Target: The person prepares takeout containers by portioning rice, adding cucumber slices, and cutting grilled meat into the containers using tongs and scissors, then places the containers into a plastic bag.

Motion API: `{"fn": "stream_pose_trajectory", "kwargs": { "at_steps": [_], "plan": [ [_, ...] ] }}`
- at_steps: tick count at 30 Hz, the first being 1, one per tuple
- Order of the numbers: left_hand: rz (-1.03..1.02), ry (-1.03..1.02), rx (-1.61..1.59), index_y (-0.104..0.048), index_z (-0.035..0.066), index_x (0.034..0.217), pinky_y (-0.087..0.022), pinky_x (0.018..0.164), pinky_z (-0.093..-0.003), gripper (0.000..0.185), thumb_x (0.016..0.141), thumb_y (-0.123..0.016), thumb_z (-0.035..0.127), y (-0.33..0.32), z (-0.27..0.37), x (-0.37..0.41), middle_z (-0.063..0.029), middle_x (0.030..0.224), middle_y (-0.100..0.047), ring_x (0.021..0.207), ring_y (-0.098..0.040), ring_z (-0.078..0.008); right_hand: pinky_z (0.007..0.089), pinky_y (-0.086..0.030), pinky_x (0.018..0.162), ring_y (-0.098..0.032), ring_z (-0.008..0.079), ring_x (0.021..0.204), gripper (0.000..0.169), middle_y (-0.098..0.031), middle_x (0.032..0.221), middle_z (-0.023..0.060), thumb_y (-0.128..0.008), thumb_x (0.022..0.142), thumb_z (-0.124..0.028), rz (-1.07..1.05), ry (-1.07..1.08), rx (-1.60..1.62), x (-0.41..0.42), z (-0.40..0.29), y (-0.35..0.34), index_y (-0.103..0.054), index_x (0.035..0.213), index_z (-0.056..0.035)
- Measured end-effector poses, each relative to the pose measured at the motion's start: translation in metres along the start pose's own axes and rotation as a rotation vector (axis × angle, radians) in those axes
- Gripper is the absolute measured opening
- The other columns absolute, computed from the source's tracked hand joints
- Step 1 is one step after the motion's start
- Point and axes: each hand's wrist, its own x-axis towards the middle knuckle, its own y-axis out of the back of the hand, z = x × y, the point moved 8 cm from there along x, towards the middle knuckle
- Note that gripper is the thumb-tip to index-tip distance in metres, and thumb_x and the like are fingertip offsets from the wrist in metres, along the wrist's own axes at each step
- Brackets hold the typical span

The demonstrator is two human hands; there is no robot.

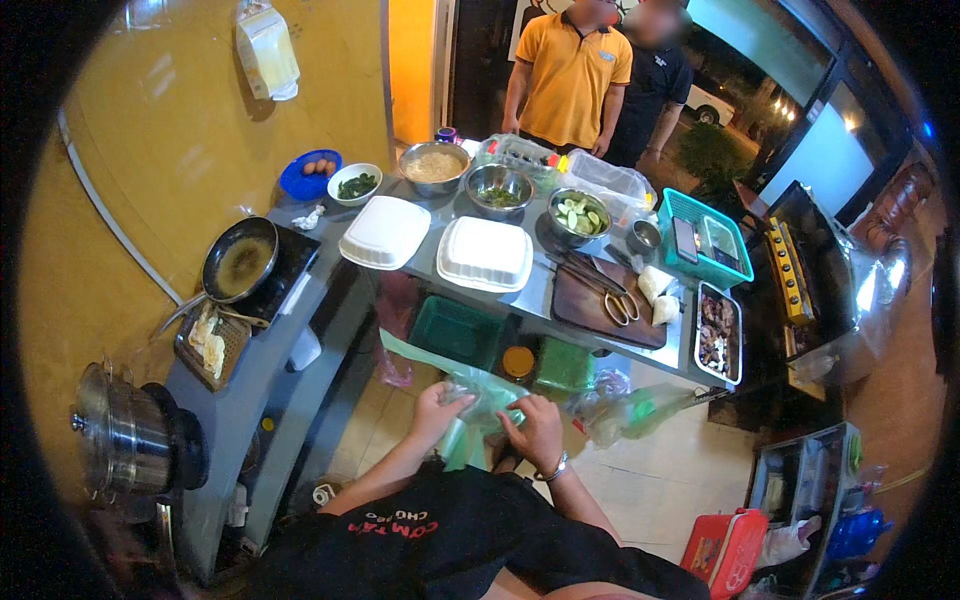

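A thin green plastic bag (472, 442) hangs before my body, between my two hands. My left hand (439, 412) pinches it on one side, thumb over the film. On the other side my right hand (538, 427) has its bent fingers on the bag's edge; a metal bracelet circles that wrist. Beyond the bag, on the grey counter, sit two closed white takeaway boxes (386, 232), the second box (485, 253) to the right of the first. Both hands are lower than the counter top and apart from the boxes.
Kitchen scissors and tongs rest on a brown cutting board (585, 319), beside knotted bags of white stuff (655, 283). A tray of grilled meat (718, 330) stands right. Bowls (577, 217) line the back. A frying pan (240, 259) sits left. Two people (574, 75) stand beyond the counter.
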Motion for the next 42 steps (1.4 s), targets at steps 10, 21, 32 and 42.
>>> {"fn": "stream_pose_trajectory", "kwargs": {
  "at_steps": [10,21,32,42],
  "plan": [
    [-0.362,0.339,0.241,-0.069,0.004,0.104,-0.050,0.073,-0.0244,0.024,0.089,-0.067,0.023,-0.013,-0.012,-0.011,-0.0036,0.091,-0.070,0.080,-0.063,-0.0101,0.0374,-0.040,0.065,-0.057,0.0266,0.072,0.034,-0.058,0.074,0.0069,-0.073,0.078,-0.038,0.002,-0.036,-0.043,-0.001,-0.012,-0.002,-0.057,0.075,-0.0075],
    [0.154,0.216,-0.007,-0.055,0.010,0.070,-0.046,0.058,-0.0311,0.016,0.080,-0.064,0.002,0.041,-0.004,0.017,0.0003,0.071,-0.058,0.066,-0.057,-0.0105,0.0231,-0.039,0.055,-0.047,0.0058,0.063,0.018,-0.050,0.065,-0.0034,-0.058,0.084,-0.010,-0.119,-0.338,0.713,0.017,0.041,0.018,-0.058,0.071,0.0021],
    [-0.182,-0.684,0.919,-0.055,0.012,0.120,-0.052,0.080,-0.0414,0.055,0.067,-0.070,0.010,-0.011,0.086,-0.015,-0.0158,0.100,-0.066,0.091,-0.065,-0.0351,0.0306,-0.050,0.073,-0.062,0.0234,0.086,0.029,-0.063,0.100,0.0112,-0.060,0.078,0.001,-0.210,-0.343,0.551,0.035,0.057,0.023,-0.050,0.104,-0.0039],
    [0.010,0.006,0.096,-0.058,0.008,0.113,-0.050,0.074,-0.0375,0.028,0.085,-0.052,0.008,-0.002,0.019,0.013,-0.0157,0.090,-0.065,0.084,-0.065,-0.0289,0.0310,-0.048,0.074,-0.061,0.0188,0.092,0.039,-0.065,0.108,0.0112,-0.067,0.085,-0.018,-0.209,-0.564,0.672,-0.067,0.084,-0.128,-0.056,0.117,0.0008]
  ]
}}
